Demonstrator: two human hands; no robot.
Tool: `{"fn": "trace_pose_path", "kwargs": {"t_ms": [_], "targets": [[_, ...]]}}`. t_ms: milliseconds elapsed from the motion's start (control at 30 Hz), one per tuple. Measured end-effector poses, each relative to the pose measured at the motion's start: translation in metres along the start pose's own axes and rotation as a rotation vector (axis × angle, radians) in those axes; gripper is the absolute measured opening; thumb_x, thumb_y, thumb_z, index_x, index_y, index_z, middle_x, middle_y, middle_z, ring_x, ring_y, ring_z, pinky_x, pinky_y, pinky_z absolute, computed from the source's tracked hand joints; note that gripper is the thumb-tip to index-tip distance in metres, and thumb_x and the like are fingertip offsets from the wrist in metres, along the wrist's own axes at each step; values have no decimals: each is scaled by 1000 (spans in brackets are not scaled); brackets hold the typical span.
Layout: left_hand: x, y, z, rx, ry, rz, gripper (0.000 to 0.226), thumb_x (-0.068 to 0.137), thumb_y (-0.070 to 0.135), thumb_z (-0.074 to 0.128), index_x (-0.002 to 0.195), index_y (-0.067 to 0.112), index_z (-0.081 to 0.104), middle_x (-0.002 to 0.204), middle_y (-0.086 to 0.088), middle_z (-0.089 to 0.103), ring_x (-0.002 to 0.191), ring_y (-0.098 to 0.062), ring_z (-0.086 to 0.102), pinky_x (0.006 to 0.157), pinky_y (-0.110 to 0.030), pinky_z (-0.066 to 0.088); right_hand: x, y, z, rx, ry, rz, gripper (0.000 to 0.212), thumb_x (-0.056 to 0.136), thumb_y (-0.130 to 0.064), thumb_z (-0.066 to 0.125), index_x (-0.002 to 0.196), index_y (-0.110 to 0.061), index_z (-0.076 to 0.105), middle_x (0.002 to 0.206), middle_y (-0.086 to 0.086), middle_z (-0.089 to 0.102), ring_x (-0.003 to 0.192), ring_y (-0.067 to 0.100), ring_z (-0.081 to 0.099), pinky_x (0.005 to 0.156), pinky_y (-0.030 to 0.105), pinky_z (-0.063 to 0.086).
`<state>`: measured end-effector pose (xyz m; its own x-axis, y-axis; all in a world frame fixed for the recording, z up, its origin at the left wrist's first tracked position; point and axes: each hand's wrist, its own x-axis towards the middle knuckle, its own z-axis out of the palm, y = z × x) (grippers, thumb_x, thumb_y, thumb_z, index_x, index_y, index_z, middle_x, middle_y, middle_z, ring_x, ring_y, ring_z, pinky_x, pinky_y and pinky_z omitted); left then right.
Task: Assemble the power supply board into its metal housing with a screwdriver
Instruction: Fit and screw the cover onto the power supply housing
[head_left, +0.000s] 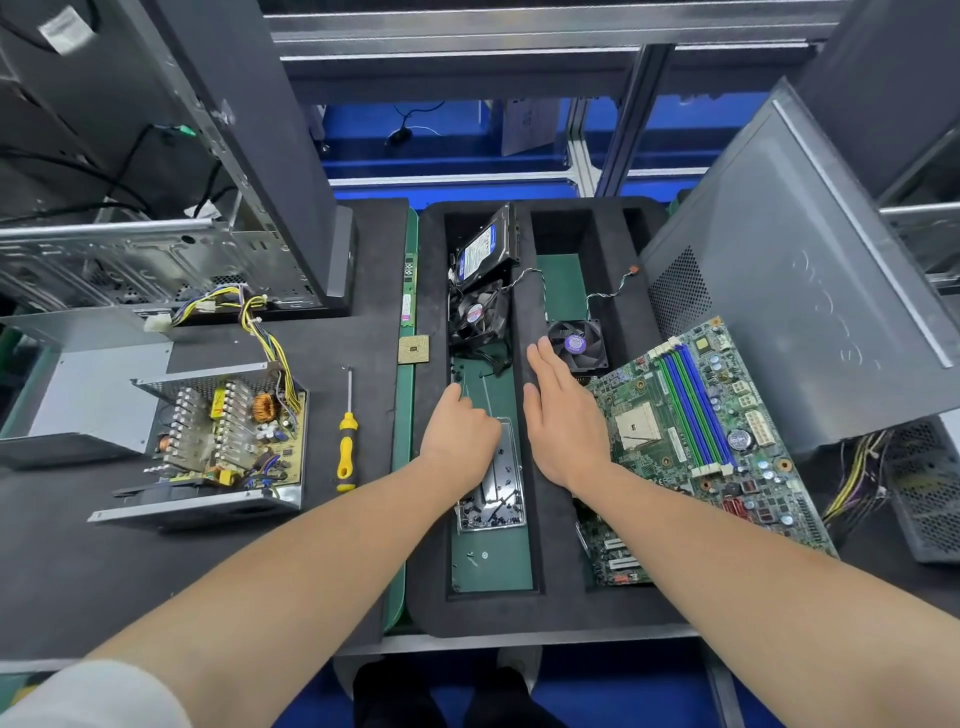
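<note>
1 head-worn wide-angle camera looks forward and steeply down, close above the workbench (72, 571).

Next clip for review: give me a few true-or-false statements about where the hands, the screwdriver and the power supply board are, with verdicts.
1. The screwdriver lies on the black mat, in neither hand. True.
2. The right hand grips the motherboard. False: it rests flat, fingers straight, on the foam divider beside the motherboard.
3. The power supply board sits inside its open metal housing. True.
4. The left hand holds the metal housing. False: it is over the small metal tray of screws, fingers curled; whether it holds a screw is hidden.
</note>
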<state>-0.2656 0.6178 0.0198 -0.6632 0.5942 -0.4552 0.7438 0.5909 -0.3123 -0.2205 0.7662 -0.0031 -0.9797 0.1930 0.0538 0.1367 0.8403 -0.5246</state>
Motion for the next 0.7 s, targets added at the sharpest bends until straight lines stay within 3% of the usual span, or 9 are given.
{"fn": "trace_pose_path", "kwargs": {"t_ms": [100,233,367,567,700], "targets": [[1,1,0,-4,28,5,23,87,18,63,72,24,47,65,5,45,79,-20,49,92,-39,30,1,1,0,-2,-1,-2,54,112,-35,32,165,-25,27,173,-14,13,141,18,48,111,42,44],[2,-1,3,8,20,38,7,89,20,65,91,27,62,85,6,65,94,-19,60,95,-38,31,1,1,0,-5,-9,-3,54,112,-35,32,165,-24,27,174,-13,13,143,19,46,112,42,43],[5,-7,4,-27,77,65,16,95,22,63,81,24,55,78,6,52,80,-19,55,84,-36,28,1,1,0,-18,-11,-1,54,112,-35,31,165,-25,26,174,-14,13,144,20,45,114,43,41],[-1,-13,5,-49,102,111,12,97,33,63,93,23,68,93,5,67,89,-19,63,90,-35,34,0,1,0,-32,-4,-6,54,112,-35,31,165,-24,26,174,-13,13,143,21,47,111,44,44],[-7,-1,7,-40,107,124,8,94,31,67,91,23,66,91,5,68,89,-19,63,82,-35,31,1,0,1,-37,0,-10,54,112,-35,31,165,-24,26,174,-12,14,143,20,47,110,42,44]]}}
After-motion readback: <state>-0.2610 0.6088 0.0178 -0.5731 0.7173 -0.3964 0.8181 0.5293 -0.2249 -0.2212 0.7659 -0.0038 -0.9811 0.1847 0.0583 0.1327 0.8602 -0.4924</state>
